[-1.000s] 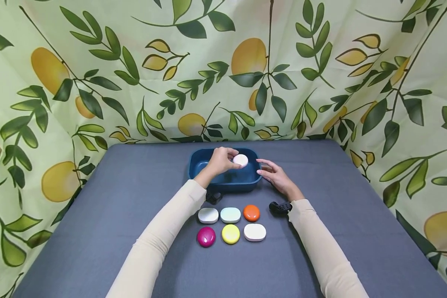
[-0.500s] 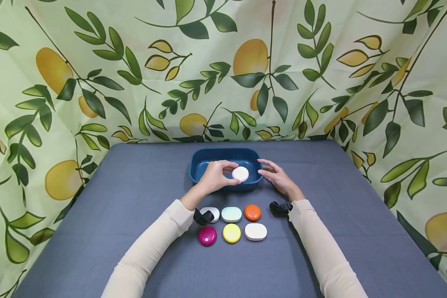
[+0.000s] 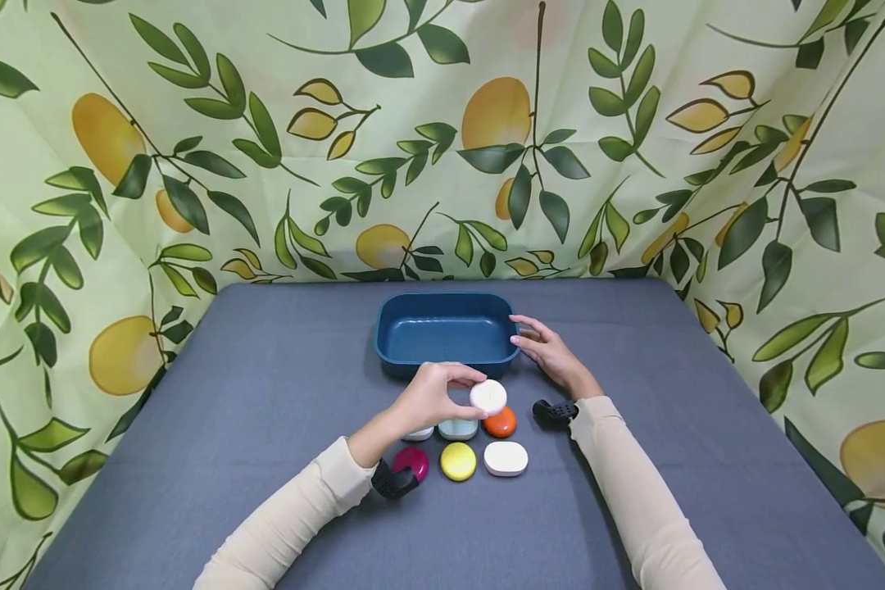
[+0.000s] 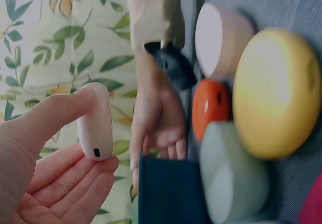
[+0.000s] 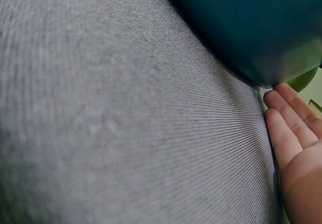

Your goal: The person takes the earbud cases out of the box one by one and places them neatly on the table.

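Note:
My left hand (image 3: 437, 397) pinches a round white case (image 3: 488, 397) between thumb and fingers. It hangs above the table, just in front of the blue bin (image 3: 398, 367). In the left wrist view, the white case (image 4: 95, 121) shows a small dark slot in its edge. My right hand (image 3: 551, 354) stays at the bin's right end, fingers extended; in the right wrist view, the fingertips (image 5: 282, 88) touch or nearly touch the bin wall (image 5: 241, 32). No objects show inside the bin.
Two rows of smooth cases lie before the bin: orange (image 3: 500, 423), pale blue (image 3: 457, 429), yellow (image 3: 458, 462), white oval (image 3: 506, 459), magenta (image 3: 416, 462) and a partly hidden white one (image 3: 418, 434). Patterned fabric (image 3: 413, 164) hangs behind the grey table (image 3: 302, 352).
My left hand has carried the round white case from inside or over the bin toward the front, out past its near rim. The right hand has barely moved.

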`<state>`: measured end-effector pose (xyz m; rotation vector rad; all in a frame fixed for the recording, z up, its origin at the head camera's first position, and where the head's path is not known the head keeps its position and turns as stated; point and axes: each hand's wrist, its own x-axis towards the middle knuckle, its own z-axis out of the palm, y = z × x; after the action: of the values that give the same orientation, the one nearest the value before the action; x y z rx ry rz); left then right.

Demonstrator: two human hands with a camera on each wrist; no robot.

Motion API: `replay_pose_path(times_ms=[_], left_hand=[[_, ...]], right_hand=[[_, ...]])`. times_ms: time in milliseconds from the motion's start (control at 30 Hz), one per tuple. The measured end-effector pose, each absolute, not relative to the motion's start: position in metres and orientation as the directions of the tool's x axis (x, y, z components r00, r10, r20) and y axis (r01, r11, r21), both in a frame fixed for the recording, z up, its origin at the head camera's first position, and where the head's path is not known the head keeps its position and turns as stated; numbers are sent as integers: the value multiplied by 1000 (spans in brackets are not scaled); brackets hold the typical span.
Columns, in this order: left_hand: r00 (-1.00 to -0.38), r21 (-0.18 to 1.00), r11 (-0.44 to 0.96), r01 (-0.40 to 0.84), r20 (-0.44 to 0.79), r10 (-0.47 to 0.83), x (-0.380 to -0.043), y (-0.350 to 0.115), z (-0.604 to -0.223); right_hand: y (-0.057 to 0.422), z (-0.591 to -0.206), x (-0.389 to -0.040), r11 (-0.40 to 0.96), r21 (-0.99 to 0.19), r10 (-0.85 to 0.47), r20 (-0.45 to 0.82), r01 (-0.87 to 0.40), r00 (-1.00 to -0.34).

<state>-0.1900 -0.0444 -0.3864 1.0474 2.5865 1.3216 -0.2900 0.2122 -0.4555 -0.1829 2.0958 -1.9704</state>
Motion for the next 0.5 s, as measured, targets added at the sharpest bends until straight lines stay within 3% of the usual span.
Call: replay_pose_path(times_ms=[500], left_hand=[[-689, 711, 382, 590, 197, 697, -130, -39, -409]], right_hand=[[213, -458, -289, 40, -995, -282, -102, 95, -954]])
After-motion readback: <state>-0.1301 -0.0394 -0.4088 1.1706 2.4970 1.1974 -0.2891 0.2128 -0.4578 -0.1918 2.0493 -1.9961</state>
